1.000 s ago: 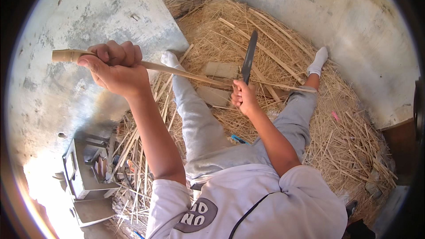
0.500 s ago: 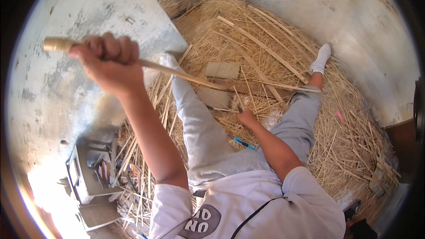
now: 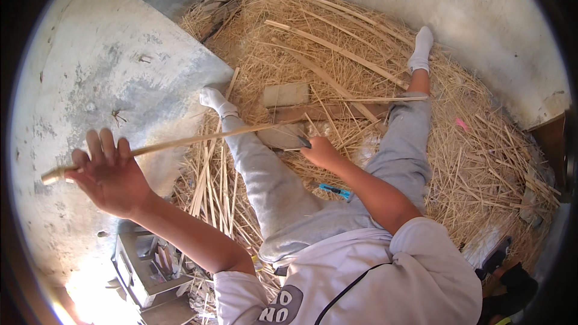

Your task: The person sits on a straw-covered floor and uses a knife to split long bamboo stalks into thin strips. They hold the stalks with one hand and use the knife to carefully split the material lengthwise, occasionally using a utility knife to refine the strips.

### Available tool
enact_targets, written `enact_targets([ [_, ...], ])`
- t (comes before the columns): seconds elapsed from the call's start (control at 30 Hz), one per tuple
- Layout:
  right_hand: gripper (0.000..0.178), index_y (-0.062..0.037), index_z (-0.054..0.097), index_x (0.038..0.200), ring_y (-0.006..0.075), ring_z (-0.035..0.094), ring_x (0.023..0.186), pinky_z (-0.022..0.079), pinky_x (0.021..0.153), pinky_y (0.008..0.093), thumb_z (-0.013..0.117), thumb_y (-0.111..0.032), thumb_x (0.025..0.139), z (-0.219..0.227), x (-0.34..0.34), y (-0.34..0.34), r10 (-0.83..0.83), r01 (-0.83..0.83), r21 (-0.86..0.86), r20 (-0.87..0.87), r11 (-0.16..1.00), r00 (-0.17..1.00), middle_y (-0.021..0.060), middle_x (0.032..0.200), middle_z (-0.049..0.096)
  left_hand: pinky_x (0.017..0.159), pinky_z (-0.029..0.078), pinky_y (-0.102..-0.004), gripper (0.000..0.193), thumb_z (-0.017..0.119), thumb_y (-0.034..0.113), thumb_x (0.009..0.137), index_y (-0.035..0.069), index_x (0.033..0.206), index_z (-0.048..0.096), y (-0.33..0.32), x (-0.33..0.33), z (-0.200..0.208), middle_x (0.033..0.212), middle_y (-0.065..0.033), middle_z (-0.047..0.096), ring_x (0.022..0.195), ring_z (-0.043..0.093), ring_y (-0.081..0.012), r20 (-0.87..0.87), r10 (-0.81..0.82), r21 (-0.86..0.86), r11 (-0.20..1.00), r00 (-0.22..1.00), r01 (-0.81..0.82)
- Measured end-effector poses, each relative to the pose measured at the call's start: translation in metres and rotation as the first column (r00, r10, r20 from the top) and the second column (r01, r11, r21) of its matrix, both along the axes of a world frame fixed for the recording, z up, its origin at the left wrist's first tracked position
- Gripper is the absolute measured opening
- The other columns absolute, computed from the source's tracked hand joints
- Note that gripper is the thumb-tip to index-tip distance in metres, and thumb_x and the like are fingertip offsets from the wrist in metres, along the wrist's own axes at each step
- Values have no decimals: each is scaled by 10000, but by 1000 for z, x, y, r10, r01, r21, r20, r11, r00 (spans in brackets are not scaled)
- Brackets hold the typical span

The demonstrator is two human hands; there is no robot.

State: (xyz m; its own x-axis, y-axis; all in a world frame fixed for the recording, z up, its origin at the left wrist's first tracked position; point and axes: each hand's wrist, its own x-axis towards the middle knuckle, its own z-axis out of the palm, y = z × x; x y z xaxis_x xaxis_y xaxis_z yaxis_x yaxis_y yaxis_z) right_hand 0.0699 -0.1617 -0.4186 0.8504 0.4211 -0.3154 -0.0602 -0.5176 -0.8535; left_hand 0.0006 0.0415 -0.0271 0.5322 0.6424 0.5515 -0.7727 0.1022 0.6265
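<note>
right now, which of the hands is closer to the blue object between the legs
Right: the right hand is just above the blue object in the picture, the left hand far to its left.

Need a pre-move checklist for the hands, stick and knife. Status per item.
1. Right hand closed on knife: ok.
2. Left hand wrapped around stick: not ok, fingers spread.
3. Knife edge direction: cannot tell, blade not clearly visible.
4. Stick clear of left leg: cannot tell, it crosses the leg in view.
5. Blue tool apart from both hands: ok.
6. Shoes on: not ok, white socks only.
</note>
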Motion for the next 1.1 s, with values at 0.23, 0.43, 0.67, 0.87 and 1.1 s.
enact_targets([
  [0.23, 313, 18, 645, 796, 315, 661, 629, 506, 599, 453, 610, -286, 865, 9, 12, -14, -122, 120, -41, -37, 992, 992, 172, 655, 632, 437, 111, -250, 411, 579, 277, 999, 187, 692, 321, 4, -22, -10, 543, 62, 212, 471, 127, -58, 87, -57, 167, 985, 995, 42],
  [0.43, 307, 1, 621, 765, 321, 625, 585, 479, 570, 445, 599, -282, 882, 51, 6, -7, -202, 178, 165, 139, 970, 970, 159, 619, 607, 425, 126, -251, 375, 473, 72, 951, 193, 671, 254, -27, -34, -14, 537, 52, 181, 470, 132, -64, 116, -39, 190, 982, 993, 16],
  [0.67, 313, 6, 625, 792, 350, 624, 594, 479, 584, 462, 626, -298, 868, -4, 6, -10, -203, 198, 118, 36, 973, 978, 170, 618, 607, 372, 112, -251, 401, 419, 159, 1027, 188, 672, 236, -50, -15, -24, 519, 53, 196, 440, 130, -52, 12, 243, 123, 962, 970, -243],
  [0.87, 301, -11, 626, 790, 345, 629, 607, 483, 603, 463, 636, -303, 860, 12, 8, -6, -214, 206, 146, 43, 968, 976, 160, 631, 618, 348, 160, -244, 410, 307, 223, 1092, 151, 694, 372, -20, -47, -12, 524, 39, 252, 422, 190, -70, 80, -125, 343, 935, 989, 90],
  [1.1, 324, -6, 626, 790, 329, 645, 627, 492, 612, 462, 637, -318, 875, 16, 4, -2, -112, 111, 90, 8, 990, 994, 154, 647, 632, 355, 118, -251, 426, 336, 325, 1096, 159, 705, 317, -30, -64, -5, 536, 37, 214, 426, 124, -65, 94, 184, 112, 975, 978, -194],
])
